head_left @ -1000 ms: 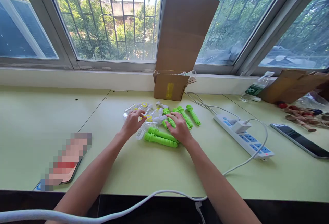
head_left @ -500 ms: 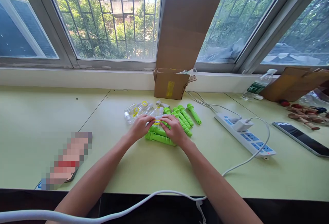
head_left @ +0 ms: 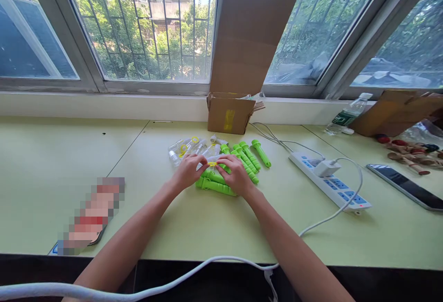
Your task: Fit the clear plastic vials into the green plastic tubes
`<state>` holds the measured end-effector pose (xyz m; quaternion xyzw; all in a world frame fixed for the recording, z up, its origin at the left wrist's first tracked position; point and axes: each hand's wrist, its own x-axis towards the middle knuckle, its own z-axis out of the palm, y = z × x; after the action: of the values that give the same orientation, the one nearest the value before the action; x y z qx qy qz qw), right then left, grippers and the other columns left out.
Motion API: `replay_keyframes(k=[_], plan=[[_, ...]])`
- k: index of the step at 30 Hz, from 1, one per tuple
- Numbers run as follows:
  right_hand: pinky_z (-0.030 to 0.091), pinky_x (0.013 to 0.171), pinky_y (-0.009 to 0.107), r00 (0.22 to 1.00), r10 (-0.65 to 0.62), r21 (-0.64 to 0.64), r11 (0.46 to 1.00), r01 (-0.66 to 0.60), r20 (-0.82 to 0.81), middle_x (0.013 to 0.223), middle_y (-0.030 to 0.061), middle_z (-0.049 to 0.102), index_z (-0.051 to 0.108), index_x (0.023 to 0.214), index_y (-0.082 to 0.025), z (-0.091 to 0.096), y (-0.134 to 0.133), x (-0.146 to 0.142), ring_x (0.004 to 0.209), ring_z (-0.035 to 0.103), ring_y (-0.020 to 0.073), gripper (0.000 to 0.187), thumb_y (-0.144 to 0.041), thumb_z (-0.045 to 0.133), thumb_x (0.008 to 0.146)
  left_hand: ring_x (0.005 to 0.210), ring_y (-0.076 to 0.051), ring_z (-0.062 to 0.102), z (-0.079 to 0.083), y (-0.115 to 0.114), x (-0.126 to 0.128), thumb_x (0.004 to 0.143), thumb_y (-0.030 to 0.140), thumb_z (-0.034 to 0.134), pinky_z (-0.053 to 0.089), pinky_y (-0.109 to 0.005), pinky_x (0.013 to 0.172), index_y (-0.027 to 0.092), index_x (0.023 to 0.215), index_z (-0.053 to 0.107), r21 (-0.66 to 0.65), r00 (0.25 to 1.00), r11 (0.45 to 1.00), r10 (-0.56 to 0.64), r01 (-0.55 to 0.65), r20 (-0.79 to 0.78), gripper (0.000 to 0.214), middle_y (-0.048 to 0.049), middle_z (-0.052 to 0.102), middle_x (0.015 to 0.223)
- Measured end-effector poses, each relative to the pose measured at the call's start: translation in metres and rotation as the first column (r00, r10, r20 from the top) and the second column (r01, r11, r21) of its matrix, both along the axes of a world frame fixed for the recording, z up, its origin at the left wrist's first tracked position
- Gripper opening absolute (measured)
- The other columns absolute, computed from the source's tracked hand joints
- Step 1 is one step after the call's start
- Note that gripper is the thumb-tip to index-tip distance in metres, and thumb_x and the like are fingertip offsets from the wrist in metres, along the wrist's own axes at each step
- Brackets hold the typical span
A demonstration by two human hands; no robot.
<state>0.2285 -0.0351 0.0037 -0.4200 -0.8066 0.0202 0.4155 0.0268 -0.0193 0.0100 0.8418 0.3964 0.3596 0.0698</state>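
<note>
Between the fingertips of both hands is a small yellow ring, pinched from either side. My left hand grips its left edge, and my right hand closes on its right edge. Just below and to the right lie several green ribbed plastic tubes with caps, partly covered by my right hand. Behind my left hand is a pile of clear plastic tubes with other yellow rings among them. A white-capped piece lies at the back of the pile.
A cardboard box with a raised flap stands by the window. To the right are a power strip with cables, a phone, a water bottle and wooden pieces. A blurred-out object lies left; a white cable crosses in front.
Both hands stay nearly in place, still pinching the yellow ring. Nothing on the table has visibly moved.
</note>
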Motion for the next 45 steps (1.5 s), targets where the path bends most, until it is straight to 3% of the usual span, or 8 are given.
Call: replay_keyframes(k=[15,19,24,31,39,45], plan=[[0.046,0.086,0.040,0.999,0.044,0.001,0.999,-0.044,-0.030,0.095,0.0062,0.066,0.066,0.086,-0.022,0.005,-0.006,-0.007,0.093,0.059,0.0224,0.008,-0.027,0.059,0.086,0.072,-0.017,0.057,-0.005,-0.003,0.008,0.080,0.024,0.059,0.043,-0.034,0.078,0.020,0.069,0.054,0.190,0.991,0.974,0.115,-0.125,0.063,0.012,-0.0003,0.061,0.068],[0.046,0.086,0.040,0.998,0.061,-0.002,0.998,-0.061,-0.024,0.095,0.0055,0.066,0.066,0.086,-0.023,0.006,-0.008,-0.010,0.092,0.059,0.0222,0.008,-0.027,0.059,0.086,0.072,-0.017,0.058,-0.003,-0.005,0.009,0.079,0.022,0.059,0.044,-0.035,0.079,0.021,0.072,0.055,0.154,0.987,0.977,0.138,-0.150,0.082,0.008,-0.0003,0.063,0.071],[0.046,0.087,0.042,0.998,0.050,0.006,0.999,-0.050,-0.032,0.095,0.0059,0.066,0.066,0.089,-0.023,0.006,-0.008,-0.009,0.093,0.059,0.0228,0.009,-0.026,0.058,0.086,0.080,-0.018,0.061,-0.002,-0.007,0.009,0.082,0.023,0.056,0.044,-0.036,0.081,0.023,0.093,0.061,0.119,0.991,0.986,0.112,-0.121,0.076,0.012,-0.0004,0.067,0.078],[0.046,0.085,0.040,0.999,0.033,0.009,0.999,-0.033,-0.027,0.096,0.0064,0.066,0.066,0.090,-0.023,0.004,-0.005,-0.005,0.094,0.059,0.0233,0.010,-0.026,0.058,0.086,0.075,-0.018,0.059,-0.003,-0.006,0.009,0.085,0.032,0.056,0.044,-0.035,0.078,0.021,0.075,0.061,0.090,0.996,0.993,0.080,-0.083,0.039,0.015,-0.0010,0.066,0.075],[0.046,0.085,0.042,0.999,0.002,0.003,1.000,-0.002,-0.034,0.096,0.0067,0.066,0.065,0.090,-0.022,0.003,-0.003,-0.001,0.095,0.059,0.0244,0.008,-0.024,0.059,0.085,0.080,-0.018,0.060,0.004,-0.015,0.009,0.082,0.027,0.056,0.043,-0.036,0.081,0.021,0.081,0.059,0.058,0.999,0.998,-0.038,0.039,-0.006,0.007,-0.0011,0.068,0.082],[0.046,0.084,0.042,1.000,0.005,0.001,1.000,-0.005,-0.014,0.096,0.0063,0.066,0.066,0.090,-0.023,0.003,-0.003,-0.001,0.094,0.059,0.0241,0.009,-0.024,0.058,0.085,0.077,-0.018,0.059,0.001,-0.009,0.008,0.083,0.027,0.055,0.044,-0.036,0.080,0.021,0.078,0.059,0.053,1.000,0.998,0.012,-0.012,0.018,0.009,-0.0008,0.067,0.078]])
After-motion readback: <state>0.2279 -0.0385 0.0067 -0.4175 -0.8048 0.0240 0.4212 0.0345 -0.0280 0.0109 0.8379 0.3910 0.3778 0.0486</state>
